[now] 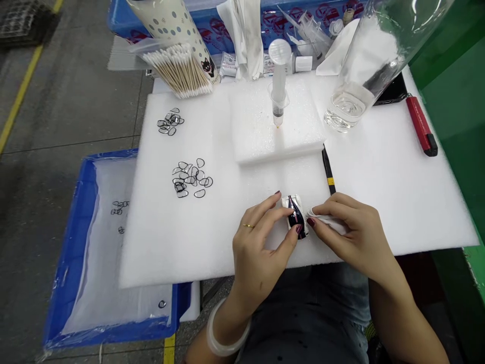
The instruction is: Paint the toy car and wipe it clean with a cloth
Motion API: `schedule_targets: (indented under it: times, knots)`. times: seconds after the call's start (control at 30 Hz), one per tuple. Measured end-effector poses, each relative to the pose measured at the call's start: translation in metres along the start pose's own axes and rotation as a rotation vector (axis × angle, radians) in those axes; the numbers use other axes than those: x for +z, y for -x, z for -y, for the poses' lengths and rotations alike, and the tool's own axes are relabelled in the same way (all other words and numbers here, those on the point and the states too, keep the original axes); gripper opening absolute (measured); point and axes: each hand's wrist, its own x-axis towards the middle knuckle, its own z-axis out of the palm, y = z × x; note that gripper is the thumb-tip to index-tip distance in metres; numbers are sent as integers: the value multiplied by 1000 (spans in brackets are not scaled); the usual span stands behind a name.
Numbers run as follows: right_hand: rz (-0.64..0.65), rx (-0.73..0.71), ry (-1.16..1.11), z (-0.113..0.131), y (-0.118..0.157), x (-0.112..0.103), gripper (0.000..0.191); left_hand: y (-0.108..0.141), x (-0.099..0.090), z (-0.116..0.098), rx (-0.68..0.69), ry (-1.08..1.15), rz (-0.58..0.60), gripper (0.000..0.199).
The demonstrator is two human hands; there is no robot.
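Note:
At the front of the white foam board, my left hand [263, 237] grips a small glossy black-and-white toy car [295, 215] between thumb and fingers. Its dark middle carries a thin pinkish stripe. Just to the right, my right hand [350, 227] pinches a folded white cloth [330, 222], with its tip close beside the car. Whether the cloth touches the car I cannot tell. Beyond my right hand lie black tweezers [329, 169] with a yellow band, one end at the foam block [257, 146].
A syringe [279, 86] stands upright on the foam block. Black rings [192, 178] lie in two groups at left. Cotton swabs [180, 71], a tilted clear jar [348, 103] with liquid and a red cutter [420, 124] line the back and right. A blue tray [71, 237] sits lower left.

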Motion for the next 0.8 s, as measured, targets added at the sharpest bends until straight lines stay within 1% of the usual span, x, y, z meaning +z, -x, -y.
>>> schedule_targets:
  times: [0.2, 0.37, 0.47, 0.53, 0.67, 0.8]
  knots:
    - [-9, -3, -19, -2, 2, 0, 8, -3, 1, -1, 9, -22, 17, 18]
    - [-27, 2, -90, -3, 7, 0, 8, -3, -6, 2, 5, -57, 73, 19]
    - [-8, 23, -162, -2, 8, 1, 10, -5, -11, 7, -12, -63, 159, 20]
    - [11, 44, -197, -2, 8, 1, 11, -6, -13, 10, -12, -75, 189, 20]
    - [49, 75, -244, -2, 8, -2, 11, -7, -16, 17, 13, -158, 219, 21]
    - [73, 63, -256, -1, 7, -3, 12, -5, -17, 20, 32, -199, 231, 22]
